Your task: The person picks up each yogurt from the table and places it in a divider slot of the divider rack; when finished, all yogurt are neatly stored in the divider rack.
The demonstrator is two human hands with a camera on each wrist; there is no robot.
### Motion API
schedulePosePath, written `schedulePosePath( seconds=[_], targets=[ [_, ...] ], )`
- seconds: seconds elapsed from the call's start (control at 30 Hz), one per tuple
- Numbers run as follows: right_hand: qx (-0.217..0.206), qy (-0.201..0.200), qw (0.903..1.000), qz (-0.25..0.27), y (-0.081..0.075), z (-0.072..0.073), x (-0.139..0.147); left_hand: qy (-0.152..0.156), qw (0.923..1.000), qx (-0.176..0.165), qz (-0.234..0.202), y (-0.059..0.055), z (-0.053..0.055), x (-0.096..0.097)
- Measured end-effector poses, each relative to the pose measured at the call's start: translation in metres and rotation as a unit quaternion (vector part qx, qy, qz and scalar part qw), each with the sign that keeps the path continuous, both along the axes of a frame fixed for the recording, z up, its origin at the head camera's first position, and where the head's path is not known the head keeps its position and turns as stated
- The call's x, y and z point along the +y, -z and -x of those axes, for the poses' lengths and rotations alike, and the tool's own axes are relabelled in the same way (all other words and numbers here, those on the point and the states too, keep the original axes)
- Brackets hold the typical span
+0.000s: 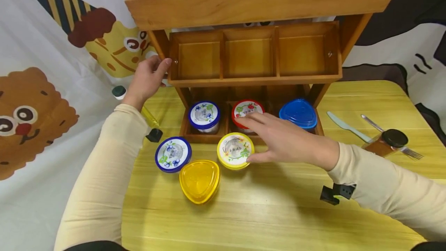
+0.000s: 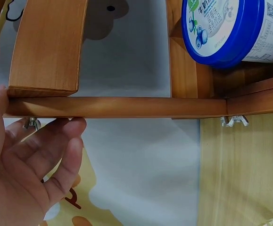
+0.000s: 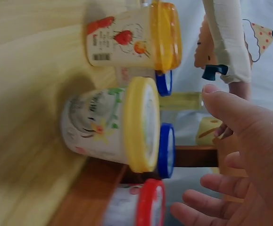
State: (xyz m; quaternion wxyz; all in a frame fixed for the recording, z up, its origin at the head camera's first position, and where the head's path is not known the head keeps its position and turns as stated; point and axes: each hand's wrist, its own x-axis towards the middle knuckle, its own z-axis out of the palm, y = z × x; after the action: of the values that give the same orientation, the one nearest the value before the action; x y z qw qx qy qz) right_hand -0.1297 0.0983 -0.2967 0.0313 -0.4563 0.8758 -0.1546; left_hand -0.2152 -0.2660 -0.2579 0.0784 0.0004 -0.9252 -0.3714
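Note:
At the left end of the wooden rack (image 1: 258, 80), my left hand (image 1: 145, 79) grips the side post (image 2: 141, 107), thumb on one side and fingers on the other, close to a wing nut (image 2: 32, 123). My right hand (image 1: 282, 138) is held with fingers spread over a round tub with a yellow lid (image 1: 235, 151); its thumb is by the lid's right edge, and the right wrist view shows a gap between palm and tub (image 3: 103, 125). Beyond the fingers, a red-lidded tub (image 1: 246, 107) stands in the rack's bottom tier between a dark-blue-lidded tub (image 1: 204, 116) and a light-blue-lidded one (image 1: 298, 113).
Another dark-blue-lidded tub (image 1: 173, 154) and a triangular yellow-lidded tub (image 1: 200, 182) stand on the table (image 1: 265, 216) before the rack. At right lie a pale green knife (image 1: 348, 127), a fork (image 1: 411, 152) and a dark-capped jar (image 1: 385, 142). A bottle (image 1: 150, 117) stands left.

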Motion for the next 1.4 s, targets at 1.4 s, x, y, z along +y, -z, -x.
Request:
schedulePosePath(
  seconds=[1.4],
  targets=[
    [-0.253, 0.109, 0.942, 0.192, 0.108, -0.013, -0.009, -0.002, 0.9999, 0.014, 0.004, 0.002, 0.0, 0.0]
  ],
)
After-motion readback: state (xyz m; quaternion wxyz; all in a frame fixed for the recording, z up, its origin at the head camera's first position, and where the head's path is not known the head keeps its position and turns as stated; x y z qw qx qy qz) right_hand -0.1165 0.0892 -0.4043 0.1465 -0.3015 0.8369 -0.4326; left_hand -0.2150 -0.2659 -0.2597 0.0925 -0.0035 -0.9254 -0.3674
